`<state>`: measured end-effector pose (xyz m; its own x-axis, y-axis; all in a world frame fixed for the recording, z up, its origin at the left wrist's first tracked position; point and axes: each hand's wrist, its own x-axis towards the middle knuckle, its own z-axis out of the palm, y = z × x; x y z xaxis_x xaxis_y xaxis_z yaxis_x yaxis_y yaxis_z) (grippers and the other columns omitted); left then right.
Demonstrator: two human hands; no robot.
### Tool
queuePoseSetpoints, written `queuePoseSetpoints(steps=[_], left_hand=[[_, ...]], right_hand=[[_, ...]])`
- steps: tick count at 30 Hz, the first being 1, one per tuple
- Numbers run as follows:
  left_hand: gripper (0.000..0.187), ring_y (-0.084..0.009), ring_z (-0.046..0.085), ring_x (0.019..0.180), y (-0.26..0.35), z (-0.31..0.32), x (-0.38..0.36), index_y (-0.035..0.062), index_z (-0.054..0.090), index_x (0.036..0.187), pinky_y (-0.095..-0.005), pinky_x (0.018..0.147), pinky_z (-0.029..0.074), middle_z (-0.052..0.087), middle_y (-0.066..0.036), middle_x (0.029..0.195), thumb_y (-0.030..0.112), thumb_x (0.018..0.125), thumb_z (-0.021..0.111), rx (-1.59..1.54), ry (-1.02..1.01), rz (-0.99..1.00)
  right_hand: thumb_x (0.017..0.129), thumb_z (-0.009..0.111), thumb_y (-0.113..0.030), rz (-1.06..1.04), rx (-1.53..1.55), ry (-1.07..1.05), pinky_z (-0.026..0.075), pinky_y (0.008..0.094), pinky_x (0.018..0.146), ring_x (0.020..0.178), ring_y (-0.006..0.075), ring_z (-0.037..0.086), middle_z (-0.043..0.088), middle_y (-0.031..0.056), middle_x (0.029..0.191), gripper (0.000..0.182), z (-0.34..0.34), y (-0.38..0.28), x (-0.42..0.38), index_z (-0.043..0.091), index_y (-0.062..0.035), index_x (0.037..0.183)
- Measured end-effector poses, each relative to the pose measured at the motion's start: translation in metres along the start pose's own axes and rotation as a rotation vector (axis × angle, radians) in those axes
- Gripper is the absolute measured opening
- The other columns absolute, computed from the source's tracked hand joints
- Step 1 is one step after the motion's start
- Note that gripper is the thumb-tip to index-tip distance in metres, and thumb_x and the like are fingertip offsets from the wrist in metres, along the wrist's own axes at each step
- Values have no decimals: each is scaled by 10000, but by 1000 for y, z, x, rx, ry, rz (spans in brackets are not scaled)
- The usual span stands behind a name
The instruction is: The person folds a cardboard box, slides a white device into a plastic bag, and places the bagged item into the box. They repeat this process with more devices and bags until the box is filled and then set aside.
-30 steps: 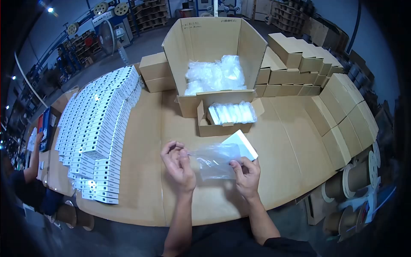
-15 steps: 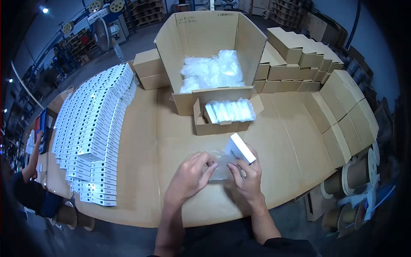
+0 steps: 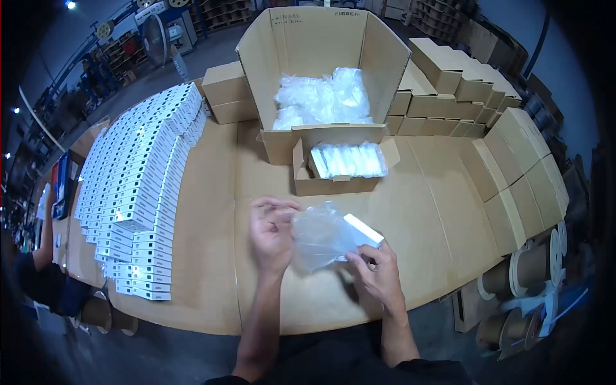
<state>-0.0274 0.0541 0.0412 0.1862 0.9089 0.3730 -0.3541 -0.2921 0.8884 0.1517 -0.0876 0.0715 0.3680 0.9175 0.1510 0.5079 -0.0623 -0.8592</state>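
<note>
Clear plastic bag (image 3: 321, 237) between hands, white box (image 3: 363, 231) partly inside

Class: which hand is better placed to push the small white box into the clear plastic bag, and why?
Probably the right hand: it already grips the small white box at the clear plastic bag, while the left hand holds the bag's edge.

Cardboard-covered table (image 3: 205, 192), white boxes (image 3: 138, 179), cartons (image 3: 500, 160)

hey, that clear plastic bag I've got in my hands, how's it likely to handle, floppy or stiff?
Probably floppy: the clear plastic bag is crumpled and sags between the left hand and right hand. Likely very light, since fingertips alone hold it up. Its glossy film may be slippery, so the small white box at its edge could slide.
</note>
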Motion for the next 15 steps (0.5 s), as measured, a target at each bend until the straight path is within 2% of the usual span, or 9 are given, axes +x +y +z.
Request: queuePoseSetpoints(steps=[3, 6, 9, 10, 13, 15], left_hand=[[624, -141, 663, 982, -9, 9, -6, 11, 323, 1420, -262, 832, 556, 657, -176, 1245, 211, 988, 726, 13, 255, 230], [716, -166, 646, 1098, 6, 21, -36, 3, 336, 1427, -329, 995, 533, 617, -149, 1286, 109, 902, 811, -254, 75, -309], [666, -180, 665, 1117, 3, 20, -40, -13, 450, 1386, -334, 974, 544, 673, -129, 1208, 59, 854, 843, -96, -97, -422], [533, -184, 678, 1096, 4, 17, -37, -14, 571, 1295, -338, 953, 555, 693, -118, 1180, 66, 847, 848, -55, -103, -446], [488, -174, 700, 1044, 4, 11, -37, -24, 609, 1230, -324, 918, 569, 725, -111, 1126, 95, 833, 867, 116, -103, -257], [503, -170, 716, 1008, -4, 2, -45, -18, 610, 1216, -325, 883, 585, 738, -111, 1092, 123, 818, 883, 206, -119, -232]], right_hand=[[856, 807, -61, -29, 81, 137, 514, 339, 709, 786, 213, 646, 641, 153, 979, 137, 10, 9, 1, 728, 45, 894], [857, 802, -35, -95, 90, 166, 509, 325, 678, 748, 182, 642, 639, 153, 995, 113, 17, 13, 3, 728, 45, 890], [833, 825, -35, -163, 66, 54, 548, 370, 838, 976, 283, 677, 626, 223, 1259, 166, 22, 26, 3, 737, 47, 948], [866, 795, -51, -159, 109, 36, 529, 376, 890, 1027, 285, 660, 629, 219, 1266, 159, 25, 31, 2, 740, 38, 986], [963, 688, -107, -115, 264, 9, 474, 384, 1017, 1146, 281, 617, 638, 201, 1283, 190, 23, 39, 5, 740, 11, 1104], [1028, 591, -151, -24, 407, 23, 439, 376, 1062, 1182, 264, 597, 646, 185, 1291, 257, 5, 42, 14, 731, -8, 1189]])
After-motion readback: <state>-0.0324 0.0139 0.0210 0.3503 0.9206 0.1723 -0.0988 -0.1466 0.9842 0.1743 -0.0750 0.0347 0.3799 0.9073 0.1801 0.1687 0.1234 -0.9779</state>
